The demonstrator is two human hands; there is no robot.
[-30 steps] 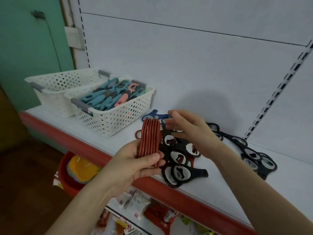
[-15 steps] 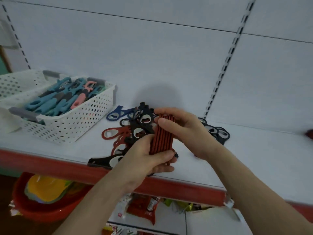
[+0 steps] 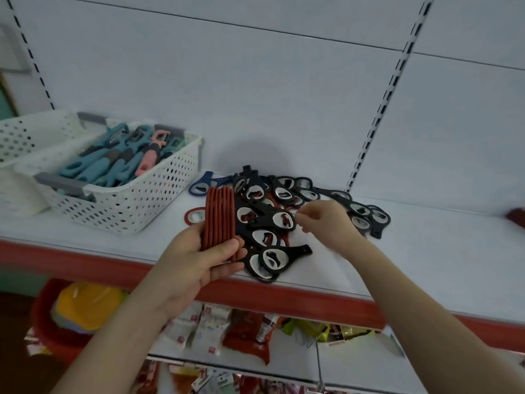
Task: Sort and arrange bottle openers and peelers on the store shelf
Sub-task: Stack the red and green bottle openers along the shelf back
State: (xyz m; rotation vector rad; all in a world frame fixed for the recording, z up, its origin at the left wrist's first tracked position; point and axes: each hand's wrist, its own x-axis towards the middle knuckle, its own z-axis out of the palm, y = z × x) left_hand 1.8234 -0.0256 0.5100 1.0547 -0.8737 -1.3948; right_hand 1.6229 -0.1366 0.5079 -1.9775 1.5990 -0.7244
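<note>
My left hand (image 3: 196, 265) grips a stack of several red bottle openers (image 3: 220, 220), held edge-up above the shelf's front edge. A heap of black bottle openers (image 3: 270, 220) lies on the white shelf (image 3: 426, 265) just right of it, with a single red opener (image 3: 194, 216) and a blue one (image 3: 203, 184) at its left side. My right hand (image 3: 326, 221) hovers over the heap's right part, fingers loosely curled and holding nothing. Blue, grey and pink peelers (image 3: 119, 163) fill a white perforated basket (image 3: 133, 206) at the left.
A second white basket (image 3: 31, 132) stands behind the first at far left. The shelf has a red front strip (image 3: 284, 300). Below hang packaged goods (image 3: 227, 331) and a red tub (image 3: 54, 322). A dark red item (image 3: 517, 218) lies at the shelf's far right.
My right hand has let go of the red stack and moved right over the black heap. My left hand still holds the stack, now further left of the heap.
</note>
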